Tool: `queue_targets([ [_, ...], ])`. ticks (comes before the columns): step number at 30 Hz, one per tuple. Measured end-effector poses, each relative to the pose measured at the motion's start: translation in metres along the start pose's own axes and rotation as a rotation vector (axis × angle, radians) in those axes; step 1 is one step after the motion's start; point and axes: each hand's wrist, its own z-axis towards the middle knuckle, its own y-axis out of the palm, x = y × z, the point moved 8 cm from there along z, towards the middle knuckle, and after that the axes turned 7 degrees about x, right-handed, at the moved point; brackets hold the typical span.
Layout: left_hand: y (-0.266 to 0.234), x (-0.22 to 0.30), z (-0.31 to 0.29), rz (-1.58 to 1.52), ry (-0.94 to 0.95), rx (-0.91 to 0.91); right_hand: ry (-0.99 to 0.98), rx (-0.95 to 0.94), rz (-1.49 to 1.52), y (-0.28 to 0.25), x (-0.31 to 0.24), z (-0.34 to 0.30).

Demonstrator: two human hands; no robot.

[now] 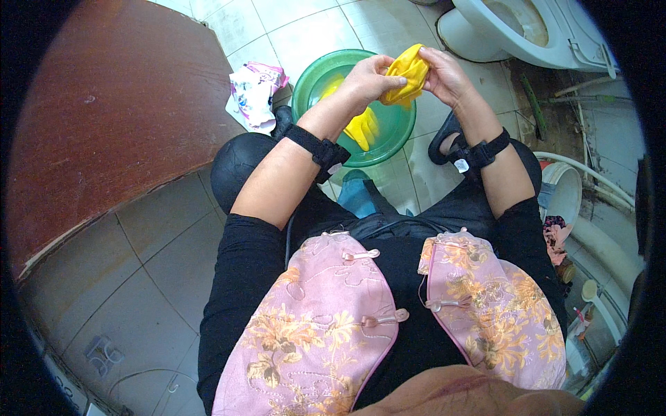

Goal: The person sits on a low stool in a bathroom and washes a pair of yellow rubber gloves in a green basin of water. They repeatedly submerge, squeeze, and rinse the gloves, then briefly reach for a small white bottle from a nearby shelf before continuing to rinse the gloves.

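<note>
Both my hands are raised over the far right part of a green plastic basin (305, 90) on the floor. Between them is a bunched yellow rubber glove (408, 73). My left hand (371, 82) pinches its left side with thumb and fingers. On the opposite side, my right hand (445, 75) grips the upper right edge, with the fingers partly behind it. Another yellow rubber glove (362, 129) lies in the basin, its fingers spread toward me. More yellow (331, 87) shows farther back in the basin, partly behind my left forearm.
A white and pink plastic package (257, 90) lies left of the basin, beside a brown wooden panel (118, 111). At the far right stands a white toilet (485, 31). A white bucket (563, 191) and pipes are by my right knee.
</note>
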Motion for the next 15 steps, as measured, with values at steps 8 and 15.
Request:
queue_targets([
  [8,-0.017,-0.005,0.004,-0.414,-0.063,0.124,0.011,-0.069,-0.101,0.016,-0.008,-0.011],
  [15,-0.018,0.008,0.002,-0.466,0.083,0.182,0.068,-0.105,-0.323,0.03,0.008,-0.021],
])
